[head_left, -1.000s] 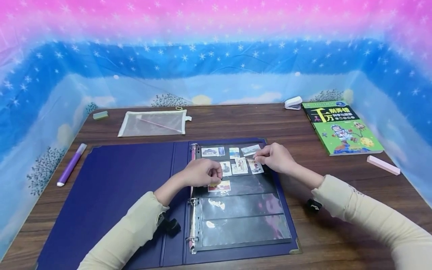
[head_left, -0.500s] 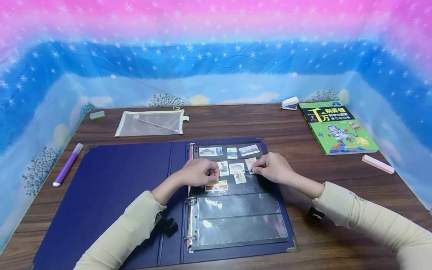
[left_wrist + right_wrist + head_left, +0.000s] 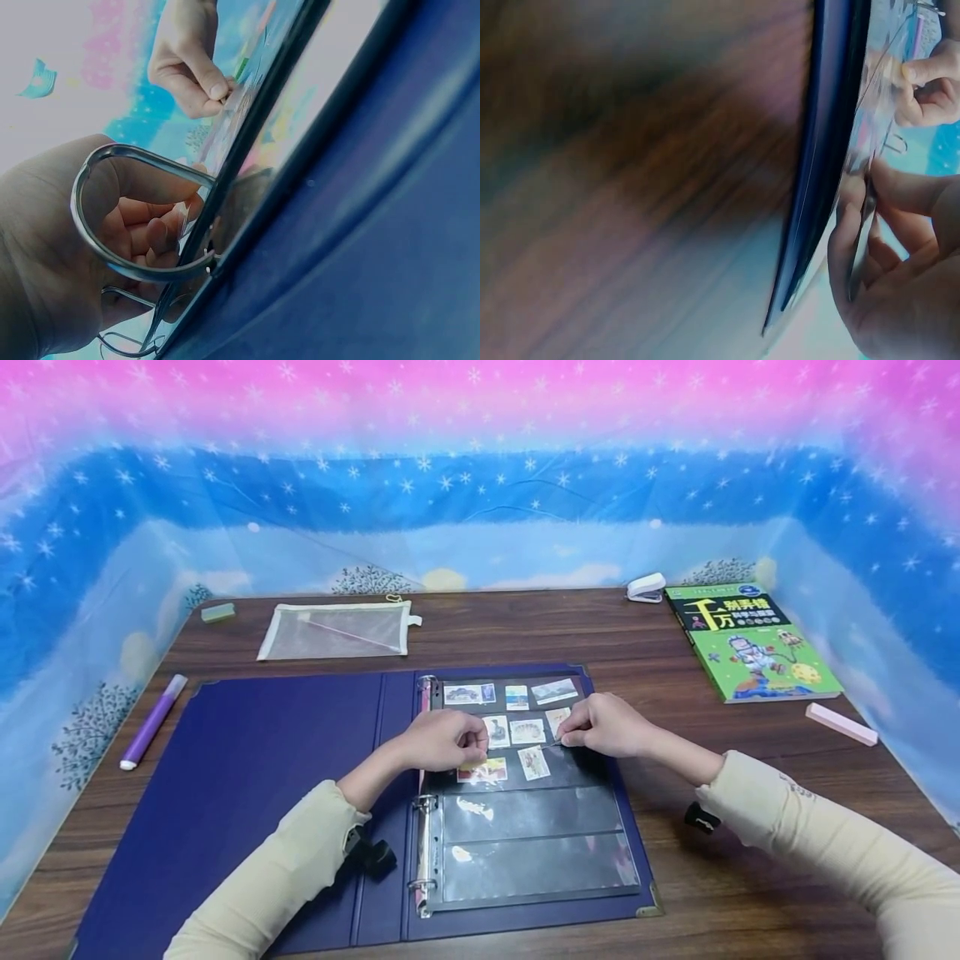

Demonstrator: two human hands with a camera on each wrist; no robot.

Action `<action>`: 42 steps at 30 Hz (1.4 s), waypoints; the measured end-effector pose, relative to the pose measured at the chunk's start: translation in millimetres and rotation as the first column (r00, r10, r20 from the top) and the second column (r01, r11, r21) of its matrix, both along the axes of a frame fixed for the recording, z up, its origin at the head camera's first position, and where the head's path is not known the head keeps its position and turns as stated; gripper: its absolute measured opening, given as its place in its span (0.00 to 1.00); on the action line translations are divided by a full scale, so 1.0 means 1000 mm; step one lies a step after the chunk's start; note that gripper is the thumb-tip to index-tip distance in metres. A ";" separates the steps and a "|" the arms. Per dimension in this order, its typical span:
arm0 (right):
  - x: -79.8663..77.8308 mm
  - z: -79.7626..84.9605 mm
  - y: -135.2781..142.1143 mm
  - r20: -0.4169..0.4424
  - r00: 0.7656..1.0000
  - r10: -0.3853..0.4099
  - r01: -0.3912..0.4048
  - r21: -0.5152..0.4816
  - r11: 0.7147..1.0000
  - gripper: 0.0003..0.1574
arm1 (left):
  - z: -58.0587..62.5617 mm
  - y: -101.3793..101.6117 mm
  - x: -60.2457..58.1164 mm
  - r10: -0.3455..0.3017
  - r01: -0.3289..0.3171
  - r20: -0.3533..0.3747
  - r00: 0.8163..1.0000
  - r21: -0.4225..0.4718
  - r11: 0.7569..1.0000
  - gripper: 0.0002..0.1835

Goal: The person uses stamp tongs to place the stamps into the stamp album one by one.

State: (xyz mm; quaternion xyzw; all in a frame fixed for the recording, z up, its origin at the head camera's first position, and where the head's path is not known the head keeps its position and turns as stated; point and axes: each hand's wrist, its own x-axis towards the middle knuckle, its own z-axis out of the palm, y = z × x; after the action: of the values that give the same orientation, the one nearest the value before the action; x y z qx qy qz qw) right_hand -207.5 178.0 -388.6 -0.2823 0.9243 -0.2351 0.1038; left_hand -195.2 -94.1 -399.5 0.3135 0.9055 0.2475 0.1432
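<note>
An open navy binder [image 3: 277, 793] holds a black stamp page [image 3: 555, 860] with clear pocket strips. Stamps lie in its upper three rows. My right hand [image 3: 607, 725] grips metal tweezers [image 3: 861, 244], whose thin tip reaches a tilted stamp [image 3: 534, 762] in the third row. To its left, a red and yellow stamp [image 3: 483, 771] lies partly under the fingertips of my left hand [image 3: 446, 741]. That hand is curled at the row's upper edge and pinches the clear strip there. In the left wrist view a metal binder ring [image 3: 79, 202] stands in front of the left hand [image 3: 45, 232].
A mesh zip pouch [image 3: 337, 631] lies behind the binder, and a purple marker [image 3: 153, 722] is to the left. On the right are a green book [image 3: 757, 647], a white stapler [image 3: 646, 587] and a pink bar [image 3: 842, 724]. A small green block [image 3: 217, 612] sits far left.
The tilted stamp has moved down from the second row to the third, beside the red and yellow one. My right hand came down with it; the left stayed nearly still.
</note>
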 end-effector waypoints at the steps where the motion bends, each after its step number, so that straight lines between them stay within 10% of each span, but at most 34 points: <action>1: 0.000 0.000 0.000 -0.002 1.000 0.016 -0.016 0.003 1.000 0.05 | 0.000 0.000 0.000 0.001 -0.001 -0.002 1.000 0.000 1.000 0.05; 20: -0.005 0.002 0.014 -0.152 0.964 0.217 -0.213 0.043 0.976 0.06 | 0.001 0.002 0.000 0.084 -0.091 0.065 0.994 0.113 0.989 0.04; 28: -0.015 0.002 0.036 -0.185 0.974 -0.128 0.103 -0.137 0.985 0.09 | 0.001 0.000 0.002 0.068 -0.070 0.026 0.997 0.096 0.993 0.04; 35: -0.057 -0.001 0.056 -0.194 0.884 -0.426 0.391 -0.195 0.900 0.13 | 0.002 -0.003 0.006 0.062 -0.067 0.053 0.997 0.090 0.994 0.05; 42: -0.098 -0.006 0.072 -0.167 0.831 -0.530 0.520 -0.104 0.848 0.16 | 0.000 -0.003 0.009 0.070 -0.074 0.048 0.996 0.077 0.994 0.05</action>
State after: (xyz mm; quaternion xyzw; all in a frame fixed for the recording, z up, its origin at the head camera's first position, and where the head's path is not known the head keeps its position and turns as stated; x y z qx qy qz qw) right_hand -305.0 249.7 -394.7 -0.0414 0.9651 -0.2514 -0.0607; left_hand -185.9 -97.4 -399.5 0.2803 0.9023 0.2949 0.1422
